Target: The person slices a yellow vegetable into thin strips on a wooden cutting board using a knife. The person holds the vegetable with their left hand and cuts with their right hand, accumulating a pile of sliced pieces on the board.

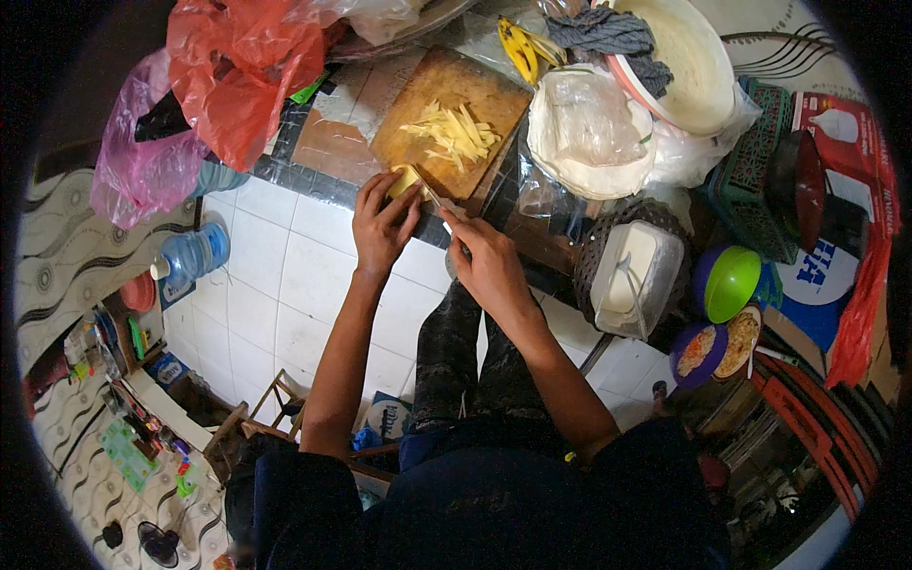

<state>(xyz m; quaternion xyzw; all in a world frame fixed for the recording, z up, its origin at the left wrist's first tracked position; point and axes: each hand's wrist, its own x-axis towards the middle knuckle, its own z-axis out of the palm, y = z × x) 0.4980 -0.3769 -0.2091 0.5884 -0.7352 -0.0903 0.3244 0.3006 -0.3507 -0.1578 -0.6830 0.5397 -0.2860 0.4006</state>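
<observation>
My left hand point(383, 221) holds a pale yellow block point(406, 181), perhaps cheese, at the near left corner of a wooden cutting board point(420, 85). In my right hand point(484, 263) is a knife point(429, 194), its blade against the right side of the block. Thin pale yellow strips point(456, 135) lie in a loose pile on the board, beyond both hands. Right of the board rests a stack of round white wrapper sheets point(570, 171) partly under clear plastic.
Red plastic bag point(242, 78) hangs at the left. Bananas point(519, 53) and a large basin point(691, 64) stand at the back. On the right are a plastic tub of white paste with a spoon point(616, 285), a green bowl point(730, 285) and a purple bowl point(712, 367).
</observation>
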